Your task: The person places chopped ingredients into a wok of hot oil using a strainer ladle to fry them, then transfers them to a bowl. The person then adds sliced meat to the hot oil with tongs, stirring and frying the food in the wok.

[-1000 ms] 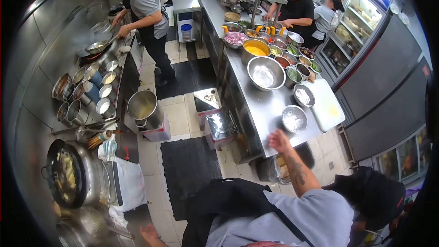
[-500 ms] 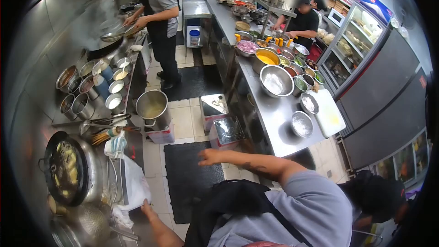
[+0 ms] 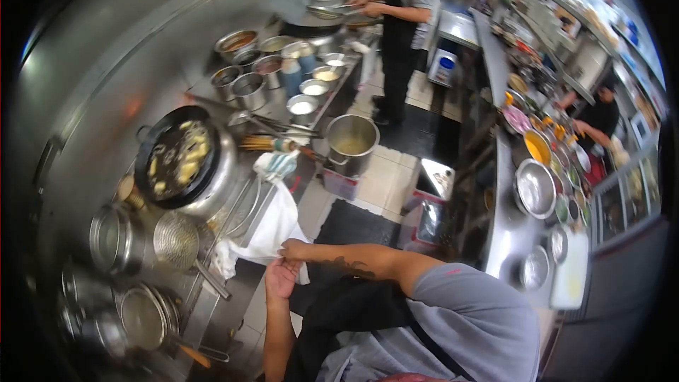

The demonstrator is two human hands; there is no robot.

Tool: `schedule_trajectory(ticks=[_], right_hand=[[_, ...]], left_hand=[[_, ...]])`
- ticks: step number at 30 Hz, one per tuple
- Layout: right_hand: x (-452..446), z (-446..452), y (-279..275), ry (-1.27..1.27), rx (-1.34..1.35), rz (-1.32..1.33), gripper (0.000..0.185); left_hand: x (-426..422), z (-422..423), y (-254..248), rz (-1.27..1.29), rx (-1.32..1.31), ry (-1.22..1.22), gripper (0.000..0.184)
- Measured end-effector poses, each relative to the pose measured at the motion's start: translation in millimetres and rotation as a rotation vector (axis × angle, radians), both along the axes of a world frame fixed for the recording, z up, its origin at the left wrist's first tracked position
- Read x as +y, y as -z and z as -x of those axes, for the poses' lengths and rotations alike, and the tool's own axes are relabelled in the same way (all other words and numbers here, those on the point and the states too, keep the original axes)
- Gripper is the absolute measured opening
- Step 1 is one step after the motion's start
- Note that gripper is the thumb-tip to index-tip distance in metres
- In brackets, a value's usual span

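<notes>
A white towel (image 3: 272, 223) hangs off the front edge of the stove counter, its lower corner pulled out towards me. My right hand (image 3: 296, 250), reaching across from the right, is closed on the towel's edge. Just below it my left hand (image 3: 282, 280) is turned palm up, with its fingers curled at the towel and partly hidden by the right hand. Left of the towel, a skimmer (image 3: 177, 242) lies with its handle towards me. Beyond that, a black wok (image 3: 150, 187) holds yellowish pieces in dark oil.
Metal pots (image 3: 106, 247) and strainers (image 3: 143, 320) stand at lower left. A tall stockpot (image 3: 352, 159) rests on a box in the aisle. At right is a steel counter (image 3: 503, 223) with bowls. A co-worker (image 3: 407, 28) handles a pan at the far stove.
My view has turned left. My right hand has come from over the aisle to the towel, beside my left hand. The towel's lower corner is now drawn out towards me.
</notes>
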State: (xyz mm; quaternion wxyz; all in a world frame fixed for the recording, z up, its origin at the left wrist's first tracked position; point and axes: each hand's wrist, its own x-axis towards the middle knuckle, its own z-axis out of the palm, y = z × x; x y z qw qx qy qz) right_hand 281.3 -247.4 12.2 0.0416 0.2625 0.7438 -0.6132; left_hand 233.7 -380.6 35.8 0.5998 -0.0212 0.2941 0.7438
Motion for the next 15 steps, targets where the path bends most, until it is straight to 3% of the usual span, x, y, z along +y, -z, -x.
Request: schedule_trajectory(ticks=[1, 3, 5, 6, 8, 10, 12, 15], right_hand=[[-1, 6, 23, -0.099, 0.115, -0.451, 0.032], [-1, 1, 3, -0.11, 0.018, -0.238, 0.032], [9, 1, 1, -0.183, 0.186, -0.59, 0.032], [10, 1, -8, -0.188, 0.165, -0.574, 0.031], [15, -4, -20, -0.36, 0.24, -0.479, 0.022], [14, -17, -27, -0.43, 0.298, -0.437, 0.019], [16, -32, -42, -0.472, 0.32, -0.478, 0.017], [32, -49, -45, -0.522, 0.453, -0.476, 0.016]], left_hand=[[-4, 1, 4, -0.001, 0.002, -0.052, 0.028], [-14, 4, 33, 0.107, 0.041, -0.132, 0.029], [-20, 5, 68, 0.255, 0.004, -0.222, 0.029], [-18, 7, 77, 0.341, -0.056, -0.259, 0.029], [-5, -6, 41, 0.202, -0.171, -0.191, 0.029], [23, -23, 26, 0.055, -0.025, -0.319, 0.027], [39, -21, 38, 0.289, 0.121, -0.507, 0.025], [41, -26, 32, 0.573, 0.211, -0.579, 0.027]])
